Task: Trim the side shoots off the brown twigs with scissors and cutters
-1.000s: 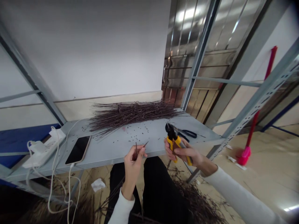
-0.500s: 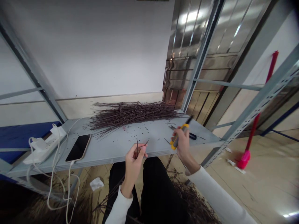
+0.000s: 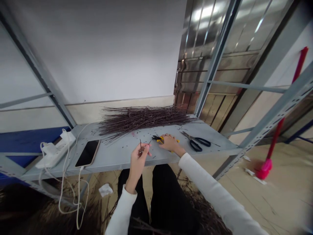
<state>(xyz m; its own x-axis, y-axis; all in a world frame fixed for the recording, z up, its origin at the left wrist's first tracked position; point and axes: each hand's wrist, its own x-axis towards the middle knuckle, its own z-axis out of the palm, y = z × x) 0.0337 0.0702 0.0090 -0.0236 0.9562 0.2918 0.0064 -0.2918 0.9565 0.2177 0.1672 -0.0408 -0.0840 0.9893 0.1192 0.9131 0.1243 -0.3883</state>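
My left hand (image 3: 139, 160) is closed in a pinch above the shelf's front edge, holding a short thin dark twig (image 3: 140, 146); another thin tip shows by its fingers. Just to its right, my right hand (image 3: 169, 143) wraps over yellow-handled cutting pliers (image 3: 157, 139). Their dark jaws point left towards the pinched twig, a small gap apart as far as I can see. The palm hides most of the handles. Black-handled scissors (image 3: 195, 141) lie partly spread on the shelf, right of my right hand. Behind both hands lies a long heap of dark twigs (image 3: 144, 118).
Tiny dark clippings dot the grey shelf (image 3: 112, 155). A phone (image 3: 88, 153) and a white power strip (image 3: 57, 151) with cables lie at left. Metal uprights (image 3: 217, 58) frame the shelf. More twigs (image 3: 207, 212) are piled low beside my legs.
My right hand has brought the pliers left and down, from over the scissors to beside my left hand. The scissors now show fully. My left hand still pinches the twig; the view shifted slightly.
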